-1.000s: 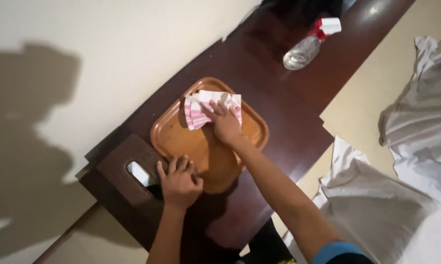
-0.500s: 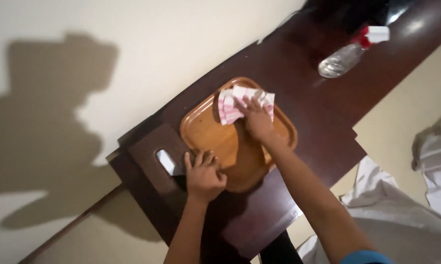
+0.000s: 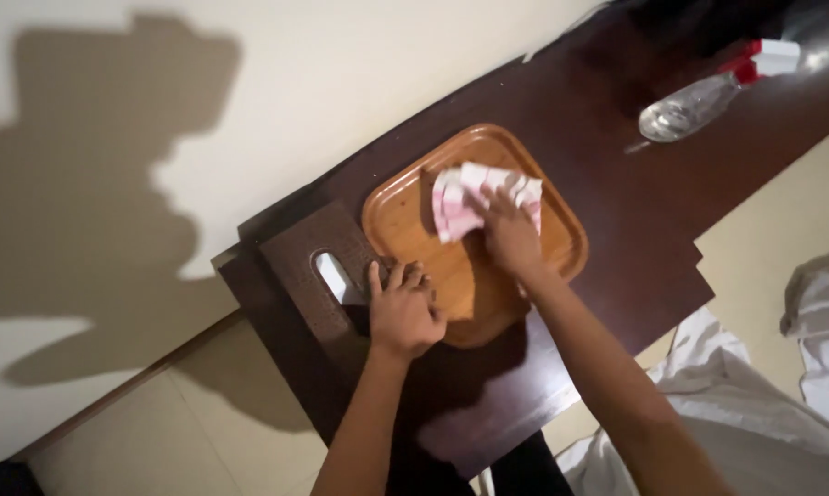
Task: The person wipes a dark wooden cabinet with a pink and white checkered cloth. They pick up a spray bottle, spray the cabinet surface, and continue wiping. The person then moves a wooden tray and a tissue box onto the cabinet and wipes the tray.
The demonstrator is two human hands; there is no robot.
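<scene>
A right hand [image 3: 511,241] presses a pink-and-white striped cloth [image 3: 474,197] flat against the inside of a square wooden tray [image 3: 561,262] with rounded corners, its fingers spread and laid over the cloth rather than closed around it, while the left hand [image 3: 403,312] steadies the tray at its 8 o'clock corner, fingers curled over the rim. The tray lies on a dark wooden counter [image 3: 616,138] set against a cream wall. The cloth looks soft, thin and light, bunched at the 11 o'clock part of the tray; it would likely fold and slide under a palm and is best gathered by a pinch at any loose edge. The tray appears stiff, smooth and fairly light, with a raised lip that offers a firm hold at its corners; its polished face may be slick. At 9 o'clock of the tray, touching the left hand's side, sits a brown textured tissue box [image 3: 315,266] with a white slot. Well apart at 2 o'clock lies a clear spray bottle [image 3: 699,103] with a red-and-white head, on its side. White fabric [image 3: 763,422] is heaped at 5 o'clock, off the counter
</scene>
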